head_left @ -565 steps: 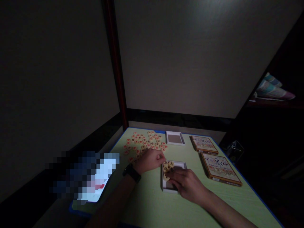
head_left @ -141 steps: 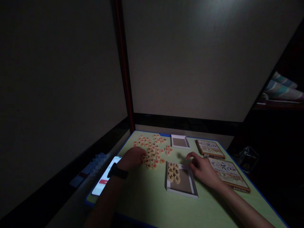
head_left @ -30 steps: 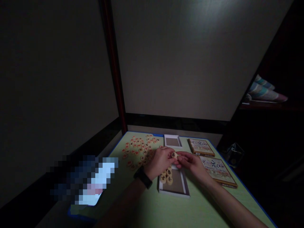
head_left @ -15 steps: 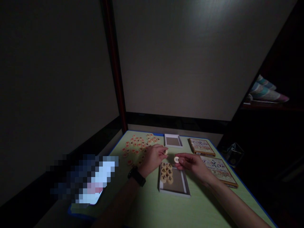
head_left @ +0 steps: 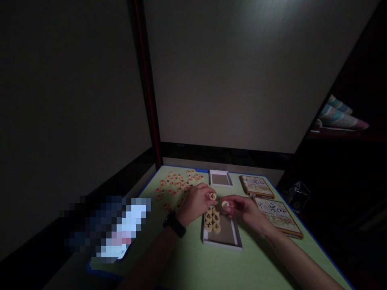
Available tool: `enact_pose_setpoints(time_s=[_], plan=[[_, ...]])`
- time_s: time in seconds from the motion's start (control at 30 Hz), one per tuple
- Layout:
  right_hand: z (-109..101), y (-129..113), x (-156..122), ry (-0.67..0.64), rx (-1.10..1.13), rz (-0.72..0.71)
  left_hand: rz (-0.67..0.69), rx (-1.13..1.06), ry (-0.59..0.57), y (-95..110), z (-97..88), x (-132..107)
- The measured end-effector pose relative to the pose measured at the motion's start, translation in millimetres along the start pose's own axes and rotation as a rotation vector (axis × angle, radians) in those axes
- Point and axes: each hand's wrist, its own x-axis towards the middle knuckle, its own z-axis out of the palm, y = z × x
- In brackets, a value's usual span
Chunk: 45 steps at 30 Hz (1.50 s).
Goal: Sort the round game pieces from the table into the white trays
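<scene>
Between the thumb and fingers of my left hand (head_left: 198, 202) is a round Chinese chess piece (head_left: 213, 196) with a dark character. My right hand (head_left: 246, 211) pinches another Chinese chess piece (head_left: 225, 204), a short way to the right of the first. Both pieces are held above the far end of a shallow white box tray (head_left: 228, 235). Along the tray's left side lie several dark-lettered pieces (head_left: 215, 218) in two columns; my left hand's piece partly covers the far ones. Loose pieces (head_left: 173, 191) with red or dark characters spread over the table left of my left hand, which hides some.
A second white tray (head_left: 220, 179) lies at the table's far edge. Two printed flat boxes (head_left: 256, 187) (head_left: 276, 215) rest on the right. A blurred-out bright device (head_left: 121, 233) is at the left edge of the green table (head_left: 187, 262). Walls stand behind and left.
My left hand has turned its piece so the character faces me more and brought it slightly right and down. My right hand's piece has dropped a little and tilted.
</scene>
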Motion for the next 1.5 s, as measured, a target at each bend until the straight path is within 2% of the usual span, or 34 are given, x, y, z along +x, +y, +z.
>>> enact_pose_setpoints(time_s=[0.13, 0.3, 0.63, 0.9, 1.13, 1.27, 1.33, 1.4, 1.5], plan=[[2.2, -6.4, -0.1, 0.084, -0.004, 0.005, 0.057, 0.031, -0.018, 4.5, 1.5, -2.3], [7.0, -11.9, -1.5, 0.110, 0.042, 0.016, 0.083, 0.069, -0.077, 7.0, 5.2, -5.0], [9.9, -14.5, -3.6, 0.060, -0.009, 0.039, 0.215, 0.143, -0.206, 10.4, 5.8, -11.3], [9.8, -17.5, -6.5, 0.048, 0.034, 0.101, 0.199, 0.148, -0.239, 19.0, 0.6, -12.3], [10.5, -20.0, -7.1, 0.024, 0.118, 0.164, 0.190, 0.109, -0.242, 17.2, 5.7, -12.3], [5.0, -21.8, -7.0, -0.006, 0.116, 0.197, 0.169, 0.095, -0.264, 10.3, -11.2, -4.6], [1.0, -24.9, -7.7, -0.046, 0.082, 0.210, 0.147, 0.080, -0.364, 3.3, -25.8, -1.4], [-2.4, -28.6, -9.1, -0.092, 0.024, 0.214, 0.119, 0.058, -0.565, -4.6, -38.8, -0.9], [-5.0, -31.6, -12.0, -0.169, -0.064, 0.229, 0.101, 0.042, -0.739, -13.3, -47.7, -4.5]])
